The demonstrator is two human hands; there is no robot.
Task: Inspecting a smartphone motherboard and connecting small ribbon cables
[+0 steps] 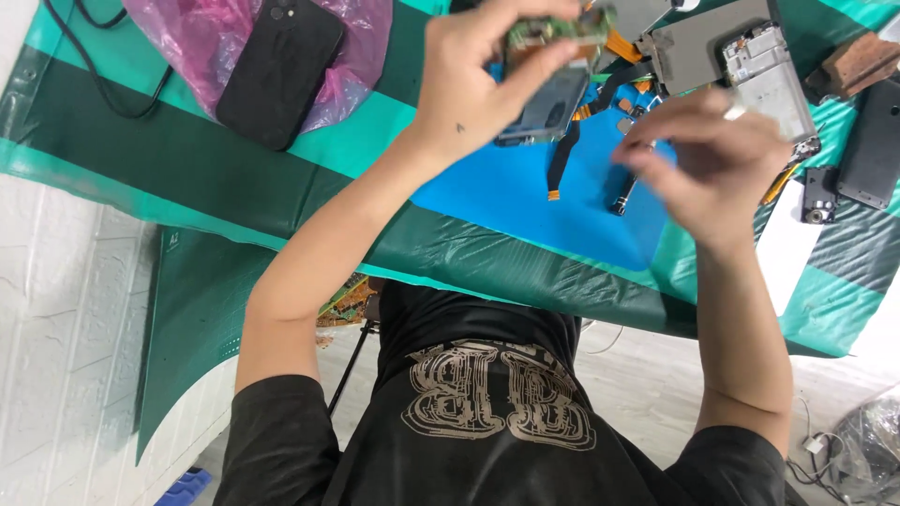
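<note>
My left hand (473, 80) is raised over the table and grips a small green circuit board (561, 26) by its edge between the fingertips. My right hand (712, 155), with a ring on one finger, hovers blurred to the right, fingers curled together. A thin dark screwdriver-like tool (625, 195) shows just below its fingertips over the blue work mat (516, 201); I cannot tell whether the hand holds it. An opened phone body (546, 111) with a black flex cable (562, 159) lies on the mat under the board.
A black phone (281, 70) rests on a pink plastic bag at upper left, beside a black cable (94, 75). A grey phone frame (717, 52), a camera module (818, 199), a dark panel (877, 141) and a brown block (862, 61) lie at right on the green cover (234, 178).
</note>
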